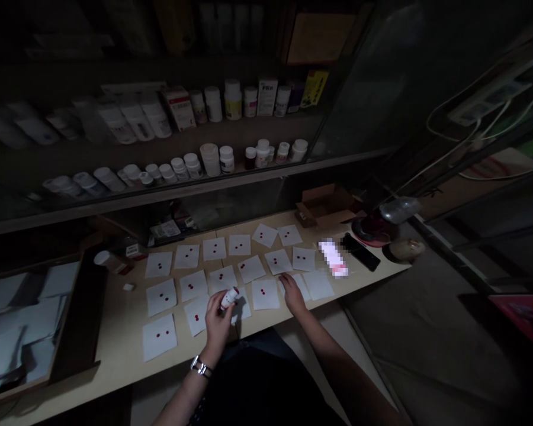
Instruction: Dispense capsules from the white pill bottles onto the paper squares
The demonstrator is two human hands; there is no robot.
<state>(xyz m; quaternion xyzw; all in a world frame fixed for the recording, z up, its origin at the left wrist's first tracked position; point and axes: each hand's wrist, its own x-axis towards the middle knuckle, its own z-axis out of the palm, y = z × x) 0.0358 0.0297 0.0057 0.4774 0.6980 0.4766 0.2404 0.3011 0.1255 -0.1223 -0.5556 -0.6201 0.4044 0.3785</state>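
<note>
Papers [160, 346] on desk [119, 319], dim shelves [182, 190] behind

Open brown cardboard box [335, 219], back-left of flat black rectangular phone [362, 253]. White plastic power strip [491, 102] upper right. Yellow printed carton [314, 89] beside dark purple box [295, 97].

The room is dim, and the corners are almost black. The tabletop [121, 319] and its white papers [160, 349] receive soft light; a pixelated screen [332, 255] glows strongly. Toward the left edge, the shelf bottles [35, 125] look blurred and stretched.
</note>
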